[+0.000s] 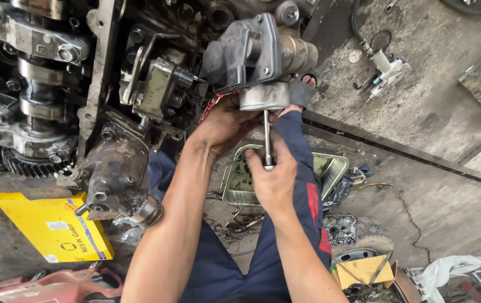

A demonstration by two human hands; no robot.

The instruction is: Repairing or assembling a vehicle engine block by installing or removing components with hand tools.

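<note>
Head view, looking straight down past the engine block [38, 84], with its crankshaft and gear exposed on the left.

Left hand [223, 126] reaches up under the grey housing [246, 50] bolted at the block's edge, palm against the round metal can [264, 96] beneath it. It looks like a steadying hold, so the part doesn't twist. Fingers are curled out of sight behind the can, so how tightly they grip cannot be told.

Right hand [274, 179] is closed in a fist around the lower end of a slim steel driver [267, 137]. The shaft stands upright with its tip entering the underside of the can. Gripping low gives turning leverage while keeping the shaft in line with the fastener.

A drain tray [330, 168] sits on the floor right below, well placed to catch drips or dropped hardware. The person's blue trousers [293, 140] and sandalled foot [306, 84] show beside it.

A yellow box [49, 227] lies lower left, well apart from the work. An air tool [386, 70] with its hose lies on the concrete upper right, out of reach.
</note>
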